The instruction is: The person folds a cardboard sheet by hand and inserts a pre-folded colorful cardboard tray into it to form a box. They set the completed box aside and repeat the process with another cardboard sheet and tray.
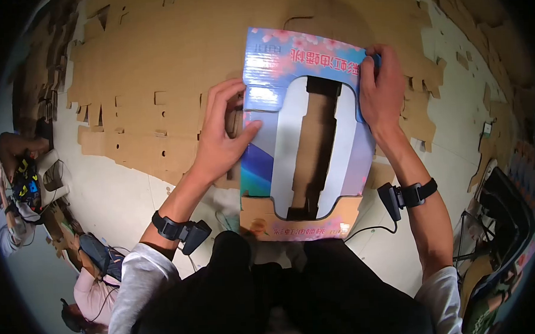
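A printed cardboard box (257, 131) is in front of me above my legs, patterned in blue, purple and pink with blossoms and upside-down lettering. A long cut-out in its top shows white inner flaps and a brown interior; no contents are visible inside. My left hand (221, 133) grips the box's left side, its thumb on the edge and its fingertips partly hidden at the upper side. At the upper right corner, my right hand (383, 93) is closed around the edge, thumb toward the face, other fingers along the outer side. Both wrists wear black straps with small devices.
Large flattened cardboard sheets (149, 59) cover the pale floor (106, 174) beyond the box. Two people, one in a pink top (97, 297), are at the left edge. A black chair-like object (507, 198) stands at right. A cable (371, 228) runs beside my right wrist.
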Tool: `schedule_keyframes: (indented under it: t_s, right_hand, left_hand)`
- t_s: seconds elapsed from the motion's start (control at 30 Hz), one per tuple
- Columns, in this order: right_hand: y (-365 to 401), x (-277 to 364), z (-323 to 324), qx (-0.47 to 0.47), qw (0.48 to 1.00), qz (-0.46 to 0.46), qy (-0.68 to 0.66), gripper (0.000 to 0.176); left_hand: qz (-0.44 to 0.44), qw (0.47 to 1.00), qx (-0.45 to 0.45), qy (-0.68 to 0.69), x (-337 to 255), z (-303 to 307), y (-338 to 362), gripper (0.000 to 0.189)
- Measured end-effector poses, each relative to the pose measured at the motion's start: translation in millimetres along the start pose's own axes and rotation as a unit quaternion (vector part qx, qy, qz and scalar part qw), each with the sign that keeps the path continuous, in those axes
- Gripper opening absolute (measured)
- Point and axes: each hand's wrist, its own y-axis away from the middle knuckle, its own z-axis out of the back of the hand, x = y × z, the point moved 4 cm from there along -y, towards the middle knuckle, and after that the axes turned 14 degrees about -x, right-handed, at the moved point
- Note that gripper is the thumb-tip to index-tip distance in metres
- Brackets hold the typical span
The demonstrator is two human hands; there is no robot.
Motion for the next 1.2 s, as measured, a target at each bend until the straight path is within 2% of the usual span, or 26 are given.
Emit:
schedule_keyframes:
  t_s: [0.13, 0.23, 0.33, 0.53, 0.63, 0.73, 0.83, 1.03, 1.2]
  right_hand:
    - [1, 0, 2, 0.019, 0.999, -0.045, -0.01, 0.016]
    - [1, -2, 4, 0.016, 0.999, -0.044, -0.017, 0.015]
    - [1, -5, 2, -0.005, 1.0, -0.016, -0.026, 0.014]
    - [0, 0, 5, 0.007, 1.0, -0.015, -0.012, 0.015]
    - [-1, 0, 6, 0.0, 1.0, 0.004, -0.003, 0.016]
    - [-5, 2, 9, 0.032, 0.999, -0.028, -0.025, 0.017]
    - [-8, 5, 14, 0.064, 0.996, -0.066, -0.009, 0.017]
    - [-6, 2, 11, 0.058, 0.996, -0.069, 0.01, 0.018]
    - [-6, 1, 17, 0.054, 0.997, -0.046, 0.007, 0.018]
  left_hand:
    - [0.036, 0.999, -0.017, -0.025, -6, -5, -8, 0.06]
    - [0.093, 0.995, -0.001, 0.022, 4, -6, -5, 0.064]
    - [0.1, 0.994, 0.043, 0.017, -15, 3, -4, 0.062]
    - [0.232, 0.948, 0.035, 0.217, 9, -18, -1, 0.064]
    - [0.181, 0.962, 0.037, 0.201, 12, -21, -5, 0.052]
    - [0.158, 0.976, 0.014, 0.148, 6, -17, -5, 0.035]
    - [0.05, 0.998, 0.011, 0.04, -10, -11, -10, 0.022]
    - [0.057, 0.991, 0.088, -0.086, -36, 2, -27, 0.024]
    - [0.009, 0.997, 0.053, -0.05, -30, -3, -25, 0.031]
